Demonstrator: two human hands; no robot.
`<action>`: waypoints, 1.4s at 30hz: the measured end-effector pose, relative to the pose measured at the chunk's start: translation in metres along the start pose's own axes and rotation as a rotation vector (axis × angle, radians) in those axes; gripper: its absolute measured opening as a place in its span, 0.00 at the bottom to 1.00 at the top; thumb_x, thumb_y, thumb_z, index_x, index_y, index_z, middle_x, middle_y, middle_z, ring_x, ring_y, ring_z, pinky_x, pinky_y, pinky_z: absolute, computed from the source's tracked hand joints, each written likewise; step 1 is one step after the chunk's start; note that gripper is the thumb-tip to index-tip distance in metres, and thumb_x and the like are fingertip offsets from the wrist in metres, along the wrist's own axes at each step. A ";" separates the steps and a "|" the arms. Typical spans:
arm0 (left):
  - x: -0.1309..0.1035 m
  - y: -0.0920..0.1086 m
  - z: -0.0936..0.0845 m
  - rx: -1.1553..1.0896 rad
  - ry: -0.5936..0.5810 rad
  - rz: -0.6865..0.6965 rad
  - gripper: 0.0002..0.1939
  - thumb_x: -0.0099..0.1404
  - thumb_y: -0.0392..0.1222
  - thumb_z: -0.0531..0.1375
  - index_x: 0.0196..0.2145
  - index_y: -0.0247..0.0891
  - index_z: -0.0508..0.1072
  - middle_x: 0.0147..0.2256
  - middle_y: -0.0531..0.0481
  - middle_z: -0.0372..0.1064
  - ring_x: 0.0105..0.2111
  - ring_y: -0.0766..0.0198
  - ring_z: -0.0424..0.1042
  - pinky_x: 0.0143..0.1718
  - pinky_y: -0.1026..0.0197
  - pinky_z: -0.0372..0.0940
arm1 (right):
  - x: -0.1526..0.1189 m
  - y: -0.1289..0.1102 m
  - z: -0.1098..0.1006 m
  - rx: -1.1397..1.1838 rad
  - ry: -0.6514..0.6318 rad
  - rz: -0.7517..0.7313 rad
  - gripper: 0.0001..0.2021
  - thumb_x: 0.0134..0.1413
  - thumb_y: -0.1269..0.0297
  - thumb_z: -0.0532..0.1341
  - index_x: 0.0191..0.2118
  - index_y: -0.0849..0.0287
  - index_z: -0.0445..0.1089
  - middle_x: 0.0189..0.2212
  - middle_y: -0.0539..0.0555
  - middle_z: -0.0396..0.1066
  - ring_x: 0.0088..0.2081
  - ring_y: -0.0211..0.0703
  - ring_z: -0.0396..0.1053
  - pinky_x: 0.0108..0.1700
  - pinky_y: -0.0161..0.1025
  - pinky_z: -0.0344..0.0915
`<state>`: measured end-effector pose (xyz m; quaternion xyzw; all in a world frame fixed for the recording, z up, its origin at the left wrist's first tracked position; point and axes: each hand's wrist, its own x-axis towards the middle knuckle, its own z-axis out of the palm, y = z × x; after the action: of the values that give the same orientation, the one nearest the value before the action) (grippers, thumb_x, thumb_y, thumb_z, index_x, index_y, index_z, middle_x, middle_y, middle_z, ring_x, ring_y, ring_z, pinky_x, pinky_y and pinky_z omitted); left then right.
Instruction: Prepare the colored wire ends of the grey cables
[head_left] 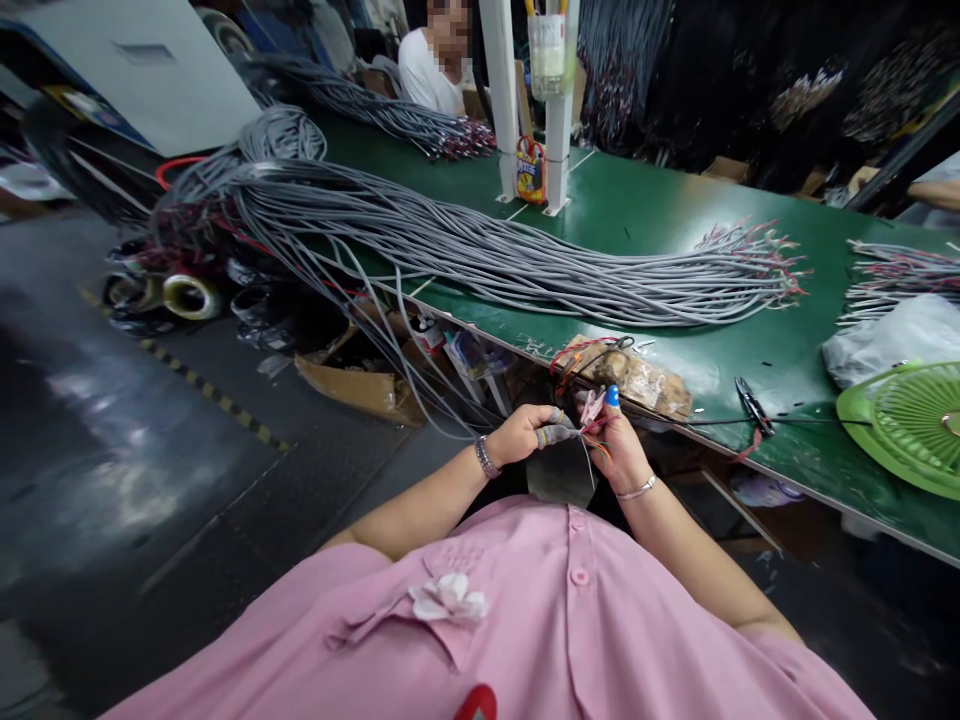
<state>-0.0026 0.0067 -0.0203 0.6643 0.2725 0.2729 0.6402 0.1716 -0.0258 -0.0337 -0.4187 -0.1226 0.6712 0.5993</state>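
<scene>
Grey finger covers sit on the fingertips of my left hand (525, 434), which is closed on the end of a grey cable just in front of the table edge. Beside it, my right hand (619, 446) has a blue cover on the thumb and is closed around thin coloured wires (598, 440). A pink clip (592, 407) shows at the right thumb. Behind both hands, a taped block (637, 383) lies at the table edge with red and black wires. A long bundle of grey cables (450, 240) stretches over the green table (645, 215).
Pliers (752, 405) lie right of the block. A green fan (911, 425) and a plastic bag (896, 338) are at the right. White posts (501, 100) rise from the table. A person in white (431, 75) is behind it. A cardboard box (352, 388) stands below.
</scene>
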 end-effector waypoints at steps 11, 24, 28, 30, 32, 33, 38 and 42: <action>-0.026 0.017 -0.004 0.164 -0.104 0.211 0.19 0.66 0.52 0.61 0.37 0.29 0.78 0.29 0.46 0.70 0.29 0.67 0.67 0.31 0.66 0.62 | -0.012 0.000 -0.024 0.009 -0.053 0.094 0.26 0.48 0.35 0.63 0.29 0.56 0.64 0.25 0.50 0.71 0.17 0.30 0.54 0.14 0.27 0.41; -0.073 0.016 0.002 0.404 0.068 0.320 0.13 0.68 0.46 0.59 0.37 0.34 0.79 0.27 0.47 0.70 0.27 0.67 0.67 0.31 0.66 0.61 | -0.014 0.003 -0.038 0.046 -0.063 0.132 0.21 0.51 0.44 0.66 0.30 0.58 0.67 0.27 0.51 0.72 0.16 0.27 0.49 0.13 0.26 0.37; -0.075 0.014 0.001 0.416 0.105 0.348 0.11 0.68 0.43 0.59 0.39 0.34 0.78 0.30 0.46 0.72 0.29 0.67 0.68 0.33 0.66 0.62 | -0.015 0.002 -0.036 0.024 -0.104 0.131 0.19 0.51 0.45 0.66 0.32 0.58 0.68 0.27 0.50 0.71 0.16 0.27 0.48 0.13 0.27 0.37; -0.073 0.012 0.002 0.408 0.121 0.349 0.11 0.68 0.44 0.59 0.39 0.34 0.78 0.31 0.46 0.73 0.30 0.67 0.69 0.34 0.66 0.63 | -0.015 -0.001 -0.033 -0.009 -0.092 0.120 0.20 0.51 0.43 0.65 0.33 0.57 0.68 0.28 0.51 0.72 0.16 0.28 0.49 0.13 0.28 0.37; -0.071 0.011 0.002 0.400 0.134 0.350 0.11 0.68 0.44 0.60 0.40 0.34 0.78 0.31 0.45 0.73 0.31 0.66 0.70 0.35 0.65 0.63 | -0.013 -0.007 -0.029 -0.044 -0.082 0.117 0.22 0.52 0.41 0.64 0.32 0.57 0.67 0.29 0.52 0.72 0.17 0.29 0.50 0.13 0.28 0.36; -0.070 0.010 0.003 0.398 0.139 0.351 0.11 0.68 0.44 0.60 0.40 0.34 0.78 0.32 0.45 0.73 0.31 0.66 0.70 0.35 0.65 0.64 | -0.013 -0.010 -0.026 -0.063 -0.091 0.121 0.22 0.52 0.40 0.63 0.33 0.57 0.68 0.29 0.52 0.73 0.17 0.29 0.50 0.14 0.28 0.36; -0.062 0.008 0.008 0.392 0.161 0.337 0.12 0.68 0.44 0.60 0.41 0.34 0.78 0.31 0.46 0.72 0.31 0.66 0.69 0.35 0.65 0.63 | -0.014 -0.025 -0.011 -0.198 -0.223 0.109 0.21 0.50 0.43 0.66 0.33 0.58 0.70 0.25 0.50 0.69 0.18 0.29 0.51 0.15 0.28 0.36; -0.059 0.008 0.010 0.391 0.167 0.335 0.12 0.68 0.45 0.60 0.41 0.34 0.78 0.32 0.45 0.73 0.32 0.66 0.70 0.36 0.65 0.64 | -0.018 -0.029 -0.007 -0.283 -0.241 0.038 0.19 0.49 0.48 0.69 0.31 0.59 0.70 0.24 0.48 0.65 0.19 0.28 0.50 0.16 0.28 0.38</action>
<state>-0.0371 -0.0422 -0.0137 0.7863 0.2581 0.3712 0.4211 0.1954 -0.0375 -0.0115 -0.4177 -0.2789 0.7036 0.5027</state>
